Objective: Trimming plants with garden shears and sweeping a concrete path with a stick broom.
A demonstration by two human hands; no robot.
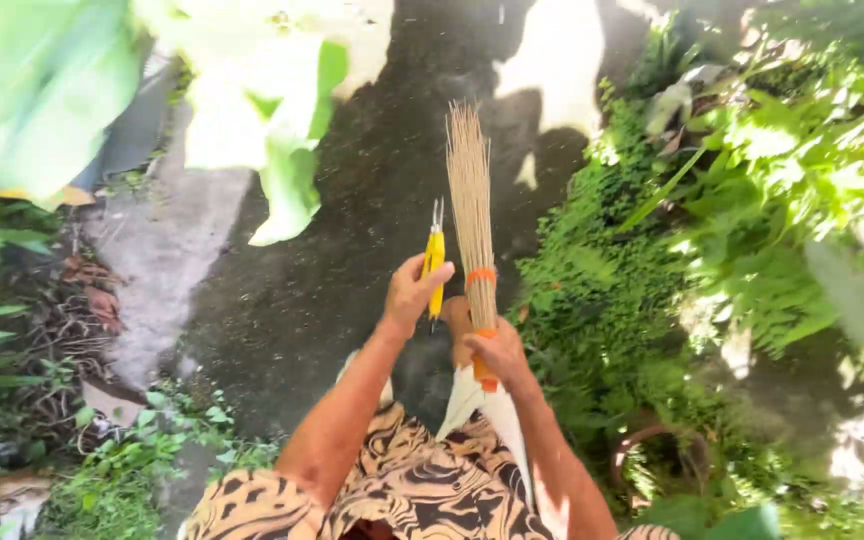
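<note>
Path (pixel 352 200) dark, damp, w/ plants both sides; left hand (pixel 414 290) grips yellow shears (pixel 435 262), right hand (pixel 497 350) grips stick broom (pixel 471 200).

We hold the garden shears (pixel 435 262) in our left hand (pixel 410 294), just at nine o'clock of the stick broom (pixel 472 215) gripped by our right hand (pixel 497 350). The path (pixel 352 230) runs toward twelve o'clock; ferns (pixel 752 200) stand at three, weeds (pixel 112 470) at eight.
</note>
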